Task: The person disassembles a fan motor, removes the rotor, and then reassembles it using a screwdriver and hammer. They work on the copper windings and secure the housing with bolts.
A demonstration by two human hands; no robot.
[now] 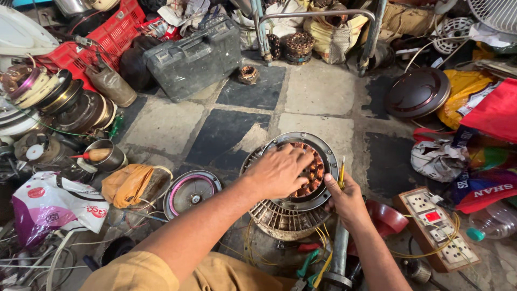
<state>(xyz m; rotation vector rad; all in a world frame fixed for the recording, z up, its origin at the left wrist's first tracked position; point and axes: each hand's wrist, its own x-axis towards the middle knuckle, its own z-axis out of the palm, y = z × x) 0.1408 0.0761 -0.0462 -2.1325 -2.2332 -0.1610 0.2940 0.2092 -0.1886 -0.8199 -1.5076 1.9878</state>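
A round fan motor [280,218] with copper windings [314,171] inside a metal ring sits on the tiled floor in front of me. My left hand [277,172] lies flat on top of the windings, fingers spread over the copper coils. My right hand [346,200] is at the motor's right rim, closed around a thin yellow-handled tool [342,171] that points upward. Yellow wires [323,237] trail from the motor toward me.
A grey tool case [194,56], red crate [110,37], stacked motor parts [59,99], a round metal cover [189,191], a dark dome cover [417,92], a socket board [437,226], bags and cloth surround the spot. Pliers [308,267] lie near my knees.
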